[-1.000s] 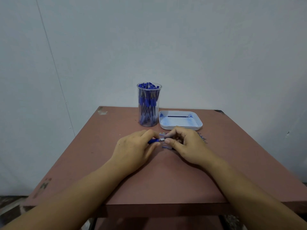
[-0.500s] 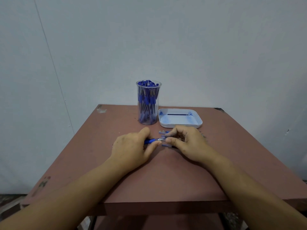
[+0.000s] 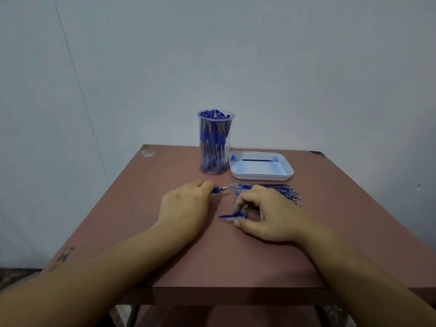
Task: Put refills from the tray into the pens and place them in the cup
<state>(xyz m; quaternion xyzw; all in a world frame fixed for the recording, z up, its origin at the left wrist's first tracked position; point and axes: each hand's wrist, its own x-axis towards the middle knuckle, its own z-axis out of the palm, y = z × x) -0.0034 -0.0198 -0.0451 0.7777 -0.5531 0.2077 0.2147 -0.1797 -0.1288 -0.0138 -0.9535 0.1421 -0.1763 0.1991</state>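
blue pen (image 3: pixel 220 190) gripped in the left hand (image 3: pixel 186 206) at mid-frame; right hand (image 3: pixel 269 213) pinches a blurred blue piece (image 3: pixel 232 216) below it. crammed cup (image 3: pixel 215 142), upper centre, may jam or tip on the next insertion.

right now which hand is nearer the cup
Left. The left hand sits just in front of the cup, slightly to its left; the right hand lies further right, in front of the tray.

clear cup (image 3: pixel 215 118) packed with blue pens (image 3: pixel 213 138); white tray (image 3: pixel 260 177) beside it holds one refill (image 3: pixel 256 160)
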